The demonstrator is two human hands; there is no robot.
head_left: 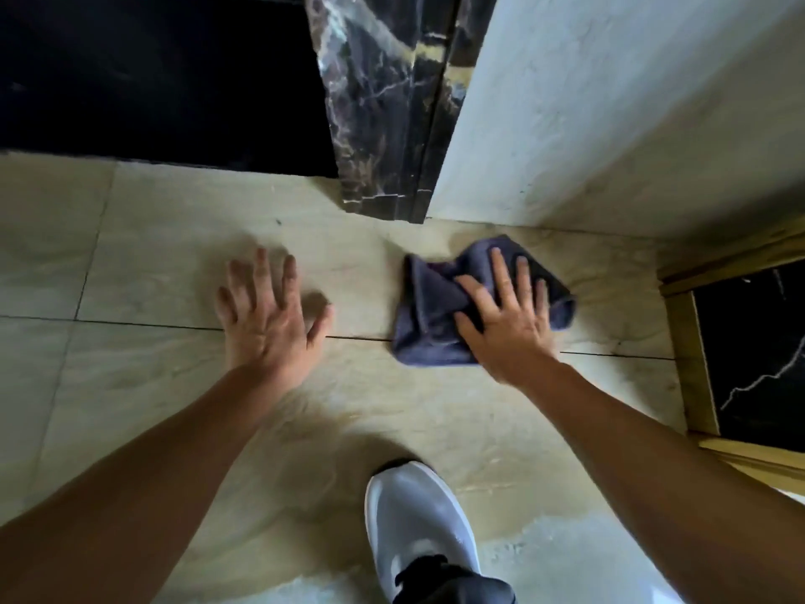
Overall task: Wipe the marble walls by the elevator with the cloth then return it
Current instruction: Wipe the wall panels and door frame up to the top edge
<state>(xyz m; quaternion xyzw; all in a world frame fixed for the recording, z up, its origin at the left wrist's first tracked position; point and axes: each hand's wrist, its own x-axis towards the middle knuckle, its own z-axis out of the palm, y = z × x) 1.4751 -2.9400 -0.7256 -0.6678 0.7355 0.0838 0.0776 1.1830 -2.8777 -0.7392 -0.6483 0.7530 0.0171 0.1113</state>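
Fingers (501, 272) of the right hand (505, 316) lie spread and flat across the cloth (424, 316), thumb angled over its left folds, palm pressing down rather than clenched around it. Cloth: dark blue-grey, crumpled into loose folds, lying on the pale beige floor (174, 237) just in front of the base of the dark veined marble wall (383, 102), near the corner where that marble meets a white plastered wall (610, 102); whether the hand bears real weight on it cannot be told. Left hand (270, 316): open, fingers splayed, nothing in it, held low over the floor tiles well left of the cloth; contact with the floor cannot be judged, and the hand is slightly blurred. Both forearms bare, reaching in from the lower corners. Shoe (414, 525): one, white with dark lace area, planted on the floor between the arms at bottom centre. Floor: large tiles with thin dark joints, one joint running under the cloth. Dark panel (758, 364) with a white vein, edged in yellowish trim, at far right. Large black area (152, 71) left of the marble, detail unreadable.
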